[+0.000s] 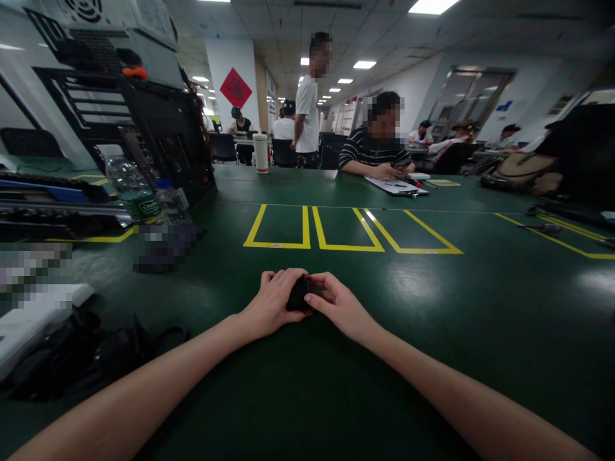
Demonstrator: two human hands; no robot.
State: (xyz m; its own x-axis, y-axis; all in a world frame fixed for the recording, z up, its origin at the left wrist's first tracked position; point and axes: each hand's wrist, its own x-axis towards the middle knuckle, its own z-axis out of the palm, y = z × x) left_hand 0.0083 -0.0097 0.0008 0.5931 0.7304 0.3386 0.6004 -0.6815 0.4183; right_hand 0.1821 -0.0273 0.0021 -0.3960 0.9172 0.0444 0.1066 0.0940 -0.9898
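Observation:
A small black object (298, 294) with a rounded, dark outline is between my hands on the green table (307, 397); its kind is not clear. My left hand (276, 298) wraps over it from the left, fingers on top and thumb along the near side. From the right, my right hand (339, 304) grips its edge between the thumb and curled fingers. Much of the object is covered by my fingers.
Yellow tape outlines (348, 248) mark the table beyond my hands. At left stand a computer case (168, 141), a water bottle (129, 186) and black cables (110, 352). A white cup (261, 153) and a clipboard (396, 186) beside a seated person are at the far edge.

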